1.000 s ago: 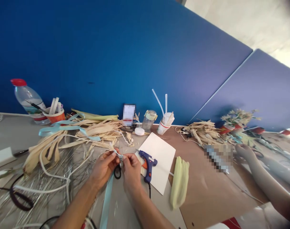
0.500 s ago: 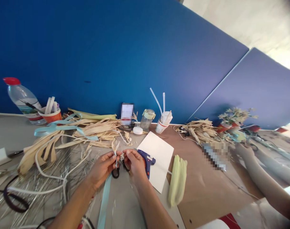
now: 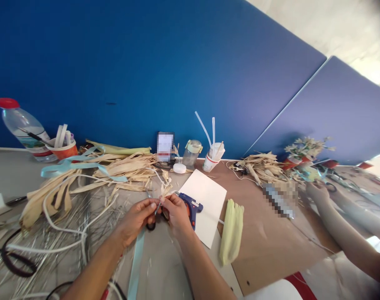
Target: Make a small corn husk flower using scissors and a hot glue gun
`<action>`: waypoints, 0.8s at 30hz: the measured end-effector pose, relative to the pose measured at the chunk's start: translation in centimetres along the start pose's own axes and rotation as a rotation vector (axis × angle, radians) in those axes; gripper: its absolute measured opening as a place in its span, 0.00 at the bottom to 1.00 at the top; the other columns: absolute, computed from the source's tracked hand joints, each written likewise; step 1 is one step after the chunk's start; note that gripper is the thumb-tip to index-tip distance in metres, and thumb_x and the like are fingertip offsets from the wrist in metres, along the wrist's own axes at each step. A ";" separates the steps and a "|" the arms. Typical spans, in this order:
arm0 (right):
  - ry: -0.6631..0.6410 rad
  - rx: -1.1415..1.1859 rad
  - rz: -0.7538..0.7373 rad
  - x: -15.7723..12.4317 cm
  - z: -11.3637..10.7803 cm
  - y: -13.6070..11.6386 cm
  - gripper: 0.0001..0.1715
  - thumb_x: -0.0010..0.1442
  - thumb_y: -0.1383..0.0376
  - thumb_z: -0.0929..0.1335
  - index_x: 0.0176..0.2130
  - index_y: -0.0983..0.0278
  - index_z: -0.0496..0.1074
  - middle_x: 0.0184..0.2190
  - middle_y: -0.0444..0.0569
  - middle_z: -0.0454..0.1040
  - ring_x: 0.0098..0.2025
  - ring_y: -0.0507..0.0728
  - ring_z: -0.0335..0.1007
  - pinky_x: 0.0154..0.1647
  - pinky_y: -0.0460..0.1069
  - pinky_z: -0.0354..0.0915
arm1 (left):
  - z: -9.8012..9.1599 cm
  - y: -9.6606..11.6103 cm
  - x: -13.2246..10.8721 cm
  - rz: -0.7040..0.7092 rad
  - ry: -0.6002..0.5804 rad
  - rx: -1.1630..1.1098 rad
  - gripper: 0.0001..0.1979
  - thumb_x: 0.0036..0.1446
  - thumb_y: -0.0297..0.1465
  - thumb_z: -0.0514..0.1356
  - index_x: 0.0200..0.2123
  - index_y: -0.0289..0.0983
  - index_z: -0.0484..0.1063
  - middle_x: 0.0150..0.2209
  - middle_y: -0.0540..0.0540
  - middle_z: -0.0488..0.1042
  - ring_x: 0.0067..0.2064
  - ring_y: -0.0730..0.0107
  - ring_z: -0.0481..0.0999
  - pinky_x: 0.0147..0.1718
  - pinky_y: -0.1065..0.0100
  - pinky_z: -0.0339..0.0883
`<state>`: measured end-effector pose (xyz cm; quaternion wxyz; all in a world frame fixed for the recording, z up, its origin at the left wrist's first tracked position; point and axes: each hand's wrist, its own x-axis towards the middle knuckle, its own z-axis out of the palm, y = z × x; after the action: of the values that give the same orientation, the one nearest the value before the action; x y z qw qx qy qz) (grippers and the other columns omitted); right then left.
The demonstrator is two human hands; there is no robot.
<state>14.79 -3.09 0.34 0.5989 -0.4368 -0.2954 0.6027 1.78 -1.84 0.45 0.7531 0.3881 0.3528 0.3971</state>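
Close together over the table, my left hand (image 3: 136,218) and my right hand (image 3: 176,211) pinch a small, thin light-blue piece (image 3: 159,205) between their fingertips. Pale husk bits show just beyond the fingers. Black-handled scissors (image 3: 150,226) lie under the hands, partly hidden. A blue glue gun (image 3: 192,207) rests on a white sheet (image 3: 208,191), right beside my right hand. A light-blue ribbon (image 3: 136,262) runs down the table below my left hand.
Dried husks (image 3: 127,168), white cable (image 3: 49,250) and thin wires lie left. A bottle (image 3: 27,129), cups, phone (image 3: 165,146) and jar (image 3: 192,153) stand along the blue partition. Green husk (image 3: 232,233) lies right; another person's hands (image 3: 317,193) work far right.
My right hand has moved in against my left, and its fingertips are now at the light-blue piece. The pale tip above my left fingers has tilted over. The view has shifted slightly.
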 end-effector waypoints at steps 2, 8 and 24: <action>0.059 0.004 -0.018 0.3 -0.2 0.2 0.12 0.46 0.59 0.72 0.25 0.62 0.67 0.17 0.37 0.64 0.19 0.49 0.59 0.23 0.45 0.57 | -0.2 -0.3 0.1 0.016 0.014 0.038 0.20 0.46 0.39 0.71 0.40 0.34 0.76 0.29 0.46 0.76 0.21 0.79 0.64 0.21 0.74 0.56; 0.157 -0.027 -0.104 0.7 -0.4 0.4 0.12 0.46 0.59 0.71 0.23 0.62 0.65 0.16 0.36 0.60 0.19 0.47 0.51 0.22 0.44 0.51 | 0.0 -0.6 0.4 0.045 0.102 0.186 0.18 0.41 0.37 0.72 0.33 0.34 0.73 0.25 0.48 0.75 0.20 0.77 0.65 0.20 0.73 0.56; 0.133 -0.002 -0.103 0.6 -0.2 0.2 0.13 0.44 0.59 0.73 0.25 0.63 0.68 0.15 0.35 0.59 0.18 0.46 0.48 0.19 0.44 0.46 | 0.4 0.0 0.0 0.019 0.056 0.106 0.20 0.47 0.45 0.67 0.33 0.35 0.69 0.25 0.52 0.71 0.20 0.80 0.62 0.22 0.72 0.55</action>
<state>14.93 -2.57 -0.02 0.6469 -0.4607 -0.2775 0.5406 2.09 -1.99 0.58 0.7175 0.4198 0.3904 0.3958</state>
